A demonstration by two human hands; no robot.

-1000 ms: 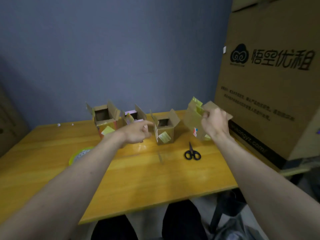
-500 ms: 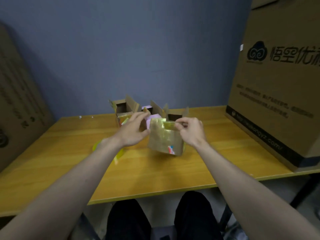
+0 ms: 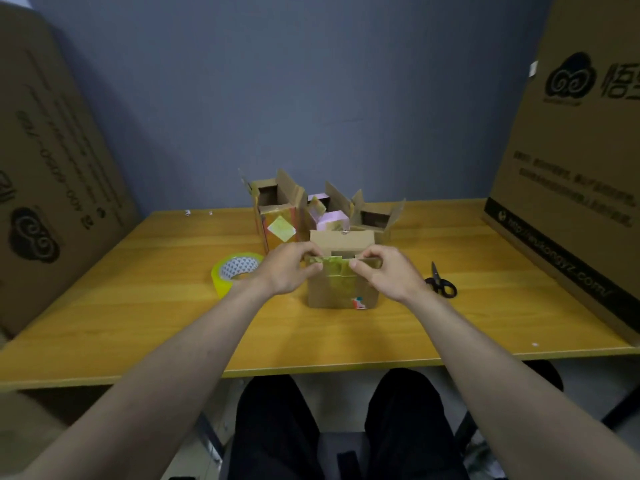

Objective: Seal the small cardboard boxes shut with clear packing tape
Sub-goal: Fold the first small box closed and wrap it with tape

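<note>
A small cardboard box (image 3: 337,292) stands on the wooden table (image 3: 173,320) in front of me, its far flap upright and old yellowish tape on its near face. My left hand (image 3: 289,268) pinches the near flap at its left end. My right hand (image 3: 384,271) pinches the same flap at its right end. Behind it stand three more small boxes with open flaps: one at the left (image 3: 275,216), a pink-lined one in the middle (image 3: 327,214), one at the right (image 3: 375,220). A roll of clear packing tape (image 3: 235,271) lies left of my left hand.
Black scissors (image 3: 440,284) lie on the table right of my right hand. A large printed carton (image 3: 571,168) stands on the table's right side. Another large carton (image 3: 52,161) leans at the left edge. A blue-grey wall runs behind the table.
My right hand carried the box from the right to the table's middle and set it down. My left hand came over, and both now pinch its near flap.
</note>
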